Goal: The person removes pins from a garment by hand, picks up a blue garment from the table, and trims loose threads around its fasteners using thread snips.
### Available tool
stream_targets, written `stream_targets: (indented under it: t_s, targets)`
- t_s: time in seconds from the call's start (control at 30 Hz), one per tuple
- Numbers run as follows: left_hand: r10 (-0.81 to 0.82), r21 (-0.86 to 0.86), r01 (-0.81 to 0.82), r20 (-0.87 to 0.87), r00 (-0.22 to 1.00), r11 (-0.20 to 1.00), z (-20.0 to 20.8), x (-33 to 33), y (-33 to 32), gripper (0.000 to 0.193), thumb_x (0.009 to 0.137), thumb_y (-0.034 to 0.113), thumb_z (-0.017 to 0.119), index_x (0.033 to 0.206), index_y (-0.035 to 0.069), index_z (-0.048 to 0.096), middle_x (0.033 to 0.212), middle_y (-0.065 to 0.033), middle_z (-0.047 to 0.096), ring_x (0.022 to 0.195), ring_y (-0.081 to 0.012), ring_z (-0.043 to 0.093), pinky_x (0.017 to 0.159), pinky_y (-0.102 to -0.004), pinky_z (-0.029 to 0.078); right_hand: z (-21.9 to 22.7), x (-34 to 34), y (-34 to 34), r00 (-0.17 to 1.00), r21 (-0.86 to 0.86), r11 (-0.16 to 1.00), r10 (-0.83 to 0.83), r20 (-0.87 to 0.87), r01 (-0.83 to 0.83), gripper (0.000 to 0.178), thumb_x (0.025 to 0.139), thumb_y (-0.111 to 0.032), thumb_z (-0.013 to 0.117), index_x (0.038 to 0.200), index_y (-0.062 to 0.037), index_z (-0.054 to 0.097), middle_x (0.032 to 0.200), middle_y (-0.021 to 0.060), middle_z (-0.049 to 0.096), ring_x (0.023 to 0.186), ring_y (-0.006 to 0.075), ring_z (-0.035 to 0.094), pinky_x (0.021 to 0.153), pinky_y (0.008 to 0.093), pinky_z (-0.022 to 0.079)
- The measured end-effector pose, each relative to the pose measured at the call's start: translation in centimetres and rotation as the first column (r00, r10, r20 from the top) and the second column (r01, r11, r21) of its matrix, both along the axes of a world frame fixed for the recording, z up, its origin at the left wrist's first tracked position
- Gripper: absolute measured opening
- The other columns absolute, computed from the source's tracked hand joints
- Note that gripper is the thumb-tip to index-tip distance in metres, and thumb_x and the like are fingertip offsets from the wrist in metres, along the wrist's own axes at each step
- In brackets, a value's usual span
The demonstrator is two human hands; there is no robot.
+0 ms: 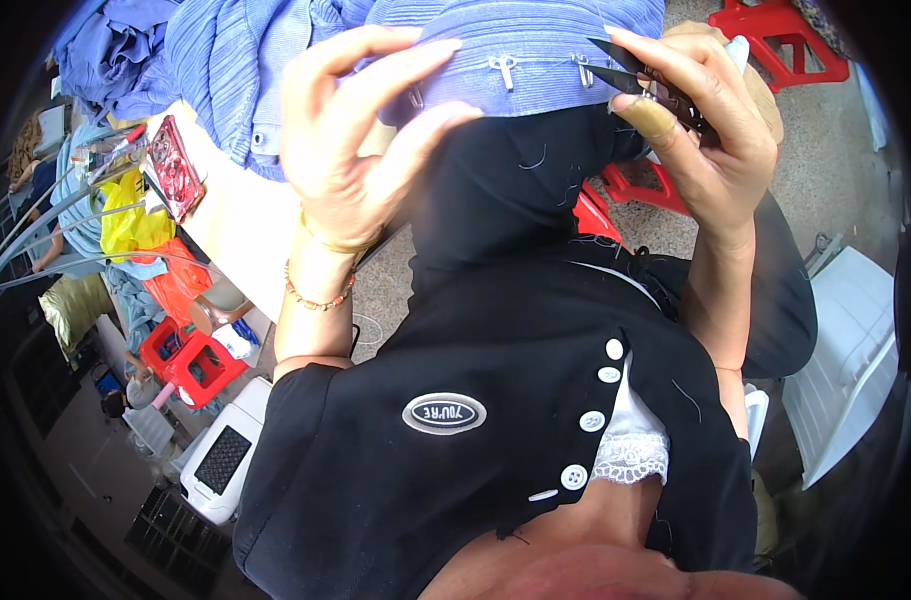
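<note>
Across my lap, at the top, lies a blue ribbed garment. Small pale loops or pin-like fasteners sit along its lower band; I cannot make out their exact kind. My left hand is at the garment's left part, thumb and fingers apart, with nothing seen between them. In my right hand I hold thread snips, whose dark, pointed blades are spread over the band beside a fastener. A yellowish wrap covers my right thumb. Loose thread bits cling to my black trouser leg.
More blue garments are heaped on the pale table at the left. A red patterned packet and a yellow bag are near its edge. Red stools stand at the upper right, and a white plastic chair at my right.
</note>
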State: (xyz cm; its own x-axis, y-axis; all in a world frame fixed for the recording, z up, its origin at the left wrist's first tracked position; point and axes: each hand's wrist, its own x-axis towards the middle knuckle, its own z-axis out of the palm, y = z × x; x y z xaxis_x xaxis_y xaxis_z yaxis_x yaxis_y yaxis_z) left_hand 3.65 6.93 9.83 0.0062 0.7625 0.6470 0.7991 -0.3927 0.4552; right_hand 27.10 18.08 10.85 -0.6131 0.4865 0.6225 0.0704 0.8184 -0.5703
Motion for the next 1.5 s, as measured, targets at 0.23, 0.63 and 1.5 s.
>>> stream_targets:
  t_s: [0.23,0.63,1.5]
  targets:
    - [0.068,0.138,-0.073,0.037,0.997,0.988,-1.7,0.4,0.6,0.027,0.071,0.009,0.081,0.097,0.007,0.074,0.106,-0.0089,0.06,0.093,-0.0169,0.058,0.076,-0.0274,0.047,0.8,-0.6,-0.1,0.997,0.039,0.999,0.002,0.075,-0.005,0.037,0.069,-0.007,0.078,0.104,0.0028,0.069,0.087,0.0098,0.065,0.074,0.0145,0.059,0.063,0.0246,0.044]
    - [0.056,0.191,-0.056,0.006,0.998,0.98,0.3,1.5,0.3,0.009,0.085,0.009,0.068,0.089,0.002,0.067,0.097,-0.0121,0.062,0.091,-0.0202,0.059,0.08,-0.0292,0.048,1.9,-1.7,0.3,0.996,0.049,0.996,0.067,0.054,-0.07,0.039,0.07,-0.005,0.078,0.107,0.0025,0.068,0.078,0.008,0.059,0.063,0.0149,0.051,0.058,0.025,0.038]
    - [0.077,0.187,-0.052,-0.131,0.988,0.981,0.0,1.6,0.4,0.01,0.083,0.004,0.07,0.092,0.002,0.066,0.097,-0.0109,0.062,0.089,-0.0192,0.06,0.08,-0.0288,0.048,1.3,-2.1,0.0,0.998,0.111,0.992,0.051,0.027,-0.053,0.038,0.069,-0.01,0.079,0.105,-0.002,0.07,0.079,0.0078,0.059,0.063,0.0155,0.054,0.053,0.0266,0.039]
